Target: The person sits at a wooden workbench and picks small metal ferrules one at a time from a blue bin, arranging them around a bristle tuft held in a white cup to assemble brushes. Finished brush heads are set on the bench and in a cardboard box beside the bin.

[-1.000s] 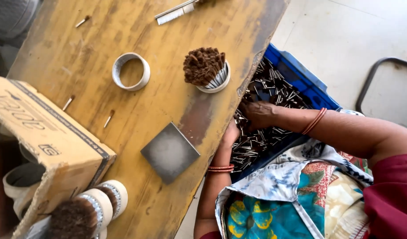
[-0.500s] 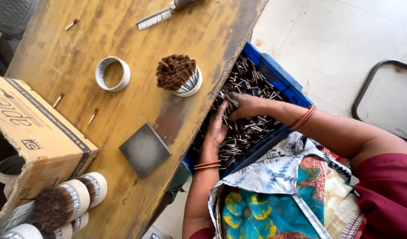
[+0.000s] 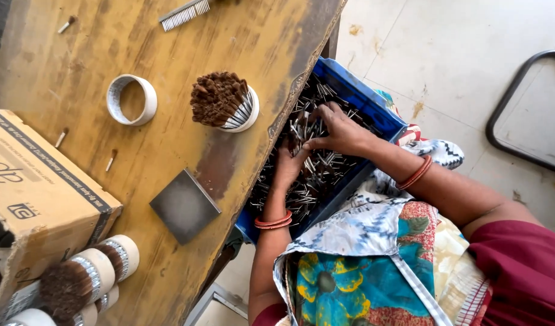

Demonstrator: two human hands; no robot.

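While both hands were sunk in the blue crate [image 3: 374, 99] on the lap, metal pins [image 3: 313, 175] were being gathered: right hand [image 3: 341, 130] curled over a cluster, left hand [image 3: 289, 166] cupped beneath. A firm pinch seemed needed before lifting.

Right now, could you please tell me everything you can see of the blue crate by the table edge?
The blue crate looks like rigid plastic with a raised rim. It sits tilted in the picture beside the worn wooden table, whose edge hides part of it. It is filled with many thin metal pins, loosely heaped. The left hand and right hand both reach into the pins. Patterned cloth lies against its near side.
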